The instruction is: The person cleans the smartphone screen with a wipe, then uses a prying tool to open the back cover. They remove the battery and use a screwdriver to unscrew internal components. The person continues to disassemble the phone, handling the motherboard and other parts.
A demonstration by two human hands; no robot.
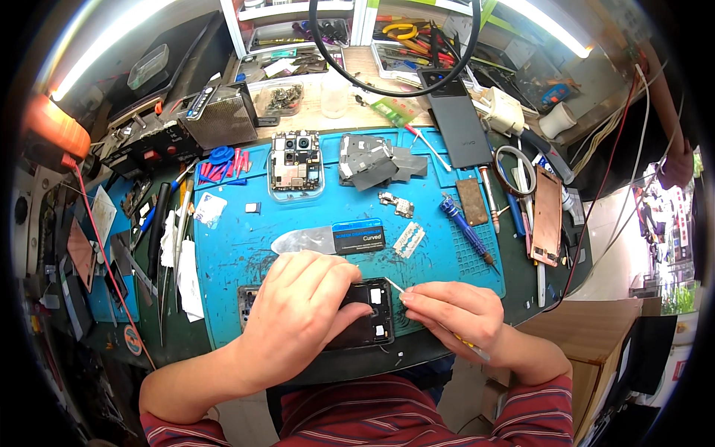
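A black phone frame [381,316], stripped open with small white patches inside, lies flat at the mat's front edge. Across its middle rests my left hand [298,305], fingers curled over the far edge and thumb on the near part, holding it. My right hand [462,313] pinches a slim tool [395,287] with a pale thin tip, which meets the frame's far right corner. Its yellowish rear end shows below my palm; the exact kind is unclear. Just beyond lie a flat metal opening blade [305,241] with a blue-black handle and a perforated razor blade [410,239].
On the blue repair mat [261,253] sit a circuit board in a clear box [296,165], dark sheet pieces [376,162] and a blue screwdriver [469,231]. A grey phone back [462,130] leans behind. Tweezers and tools crowd the left; a black ring [395,93] hangs overhead.
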